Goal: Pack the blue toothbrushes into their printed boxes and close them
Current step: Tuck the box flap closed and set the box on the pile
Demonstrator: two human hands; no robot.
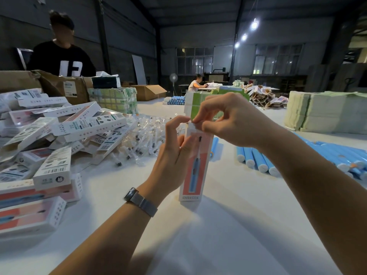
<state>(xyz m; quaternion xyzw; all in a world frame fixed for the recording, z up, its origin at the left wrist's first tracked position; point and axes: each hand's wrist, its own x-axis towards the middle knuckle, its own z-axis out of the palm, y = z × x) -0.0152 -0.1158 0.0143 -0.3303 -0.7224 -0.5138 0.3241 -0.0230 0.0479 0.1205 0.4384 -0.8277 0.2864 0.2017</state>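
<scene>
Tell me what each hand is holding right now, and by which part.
Both hold one upright printed box. The left hand grips its upper side; the right hand pinches the white top flap.

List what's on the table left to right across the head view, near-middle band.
Pile of printed boxes → bagged brush heads → left hand → upright printed box → right hand → row of blue toothbrushes.

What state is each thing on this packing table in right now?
Printed box: upright on the table, top flap being folded.
Left hand: holds the box's side.
Right hand: pinches the top flap.
Loose blue toothbrushes: lying unpacked.
Box pile: heaped, some ends open.
</scene>
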